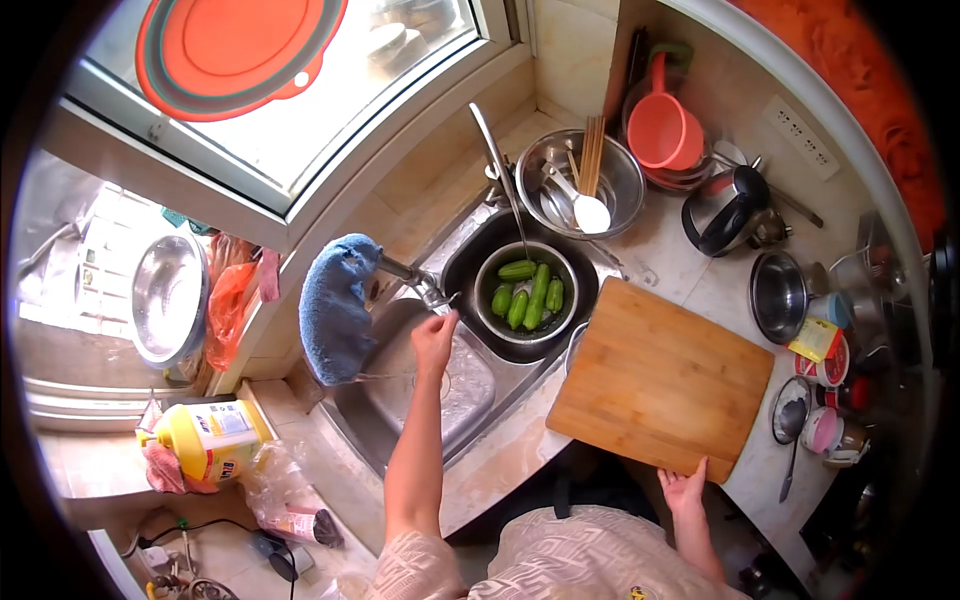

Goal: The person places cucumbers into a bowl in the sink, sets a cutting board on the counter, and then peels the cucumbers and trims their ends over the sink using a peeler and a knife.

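Observation:
My left hand (433, 342) is over the metal sink, its fingers curled closed just below the metal faucet (428, 290). Whether they touch it or hold something small, I cannot tell. A blue towel (345, 310) drapes over part of the faucet's left side. In the right basin, several green cucumbers (540, 292) lie in a round metal bowl (487, 325). My right hand (685, 490), palm up, grips the near edge of a wooden cutting board (660, 375); some fingers are hidden beneath it. The board lies on the counter, overhanging its front edge.
Behind the sink stands a steel bowl (632, 190) with chopsticks (592, 155) and a white spoon. A kettle (728, 210) and a red dipper (665, 130) are at the back right. A small pan (779, 295) and jars line the right. A yellow jug (215, 440) is at left.

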A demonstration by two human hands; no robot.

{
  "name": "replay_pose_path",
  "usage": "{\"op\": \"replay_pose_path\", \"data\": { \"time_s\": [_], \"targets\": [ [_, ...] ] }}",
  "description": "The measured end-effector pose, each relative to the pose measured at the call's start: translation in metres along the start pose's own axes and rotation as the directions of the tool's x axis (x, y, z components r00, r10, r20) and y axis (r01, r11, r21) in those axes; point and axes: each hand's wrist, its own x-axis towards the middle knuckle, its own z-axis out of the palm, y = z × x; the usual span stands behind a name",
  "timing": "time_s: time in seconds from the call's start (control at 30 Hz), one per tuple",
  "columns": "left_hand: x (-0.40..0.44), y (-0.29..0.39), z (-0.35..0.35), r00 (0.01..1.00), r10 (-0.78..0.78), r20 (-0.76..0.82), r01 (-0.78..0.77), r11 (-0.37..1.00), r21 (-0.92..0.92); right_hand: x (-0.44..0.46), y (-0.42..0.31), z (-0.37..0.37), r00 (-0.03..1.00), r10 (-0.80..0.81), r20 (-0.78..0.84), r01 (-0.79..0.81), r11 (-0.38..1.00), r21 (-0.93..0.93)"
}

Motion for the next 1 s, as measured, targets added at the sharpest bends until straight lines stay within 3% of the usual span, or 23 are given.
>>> {"op": "replay_pose_path", "data": {
  "time_s": [0.03, 0.07, 0.13, 0.2, 0.23, 0.27, 0.33, 0.37, 0.4, 0.43, 0.47, 0.5, 0.53, 0.73, 0.83, 0.93, 0.97, 1.0],
  "targets": [
    [0.009, 0.007, 0.006, 0.996, 0.087, 0.002, -0.087, 0.996, 0.031, -0.014, -0.008, 0.001, 0.995, 0.094, -0.025, -0.095, 0.995, -0.042],
    [0.021, 0.008, 0.013, 0.993, 0.115, -0.034, -0.113, 0.992, 0.060, -0.029, -0.011, 0.000, 0.997, 0.079, -0.024, -0.082, 0.972, -0.221],
    [0.039, 0.027, 0.022, 0.994, 0.010, -0.106, -0.001, 0.997, 0.082, -0.058, -0.012, 0.008, 0.999, 0.052, -0.007, -0.047, 0.825, -0.563],
    [0.038, 0.025, 0.032, 0.980, -0.021, -0.198, 0.029, 0.999, 0.040, -0.103, -0.009, 0.047, 0.991, -0.024, 0.134, 0.114, 0.682, -0.722],
    [0.029, 0.032, 0.032, 0.970, 0.023, -0.240, 0.026, 0.980, 0.196, -0.099, -0.006, 0.048, 0.961, -0.103, 0.255, 0.265, 0.588, -0.764],
    [0.010, 0.037, 0.040, 0.948, 0.119, -0.296, -0.084, 0.988, 0.127, -0.088, -0.002, 0.050, 0.909, -0.158, 0.385, 0.411, 0.480, -0.775],
    [-0.021, 0.002, 0.070, 0.960, 0.242, -0.142, -0.181, 0.920, 0.347, -0.064, 0.011, 0.071, 0.616, -0.189, 0.765, 0.786, 0.087, -0.612],
    [-0.041, 0.007, 0.084, 0.987, 0.156, 0.032, -0.153, 0.874, 0.461, -0.079, 0.016, 0.102, 0.480, -0.105, 0.871, 0.844, -0.215, -0.491],
    [-0.052, 0.027, 0.090, 0.954, 0.010, 0.298, -0.171, 0.837, 0.520, -0.093, 0.024, 0.140, 0.343, 0.022, 0.939, 0.829, -0.477, -0.292],
    [-0.058, 0.007, 0.106, 0.918, 0.130, 0.375, -0.340, 0.746, 0.572, -0.092, 0.038, 0.164, 0.244, 0.125, 0.962, 0.841, -0.520, -0.146],
    [-0.063, -0.021, 0.128, 0.830, 0.495, 0.255, -0.551, 0.659, 0.513, -0.089, 0.051, 0.185, 0.144, 0.229, 0.963, 0.836, -0.549, 0.006],
    [-0.063, -0.042, 0.141, 0.835, 0.454, 0.311, -0.545, 0.607, 0.578, -0.083, 0.061, 0.202, 0.088, 0.305, 0.948, 0.807, -0.579, 0.112],
    [-0.059, -0.022, 0.135, 0.835, -0.032, 0.549, -0.424, 0.597, 0.681, -0.075, 0.069, 0.215, 0.044, 0.376, 0.926, 0.766, -0.607, 0.211],
    [-0.048, -0.015, 0.113, 0.828, -0.110, 0.550, -0.403, 0.564, 0.720, -0.029, 0.073, 0.257, 0.051, 0.038, 0.998, 0.665, -0.747, -0.006],
    [-0.027, -0.004, 0.119, 0.920, 0.150, 0.362, -0.360, 0.684, 0.634, -0.009, 0.070, 0.259, 0.045, -0.007, 0.999, 0.630, -0.775, -0.034],
    [0.012, 0.024, 0.137, 0.973, 0.190, 0.129, -0.219, 0.938, 0.268, -0.001, 0.070, 0.256, 0.026, -0.027, 0.999, 0.618, -0.785, -0.037],
    [0.032, 0.027, 0.145, 0.975, 0.221, 0.030, -0.223, 0.968, 0.116, -0.001, 0.071, 0.257, 0.017, -0.030, 0.999, 0.620, -0.784, -0.035],
    [0.044, 0.046, 0.148, 0.928, 0.340, -0.150, -0.346, 0.938, -0.010, 0.001, 0.070, 0.259, 0.011, -0.028, 1.000, 0.617, -0.786, -0.029]
  ]
}}
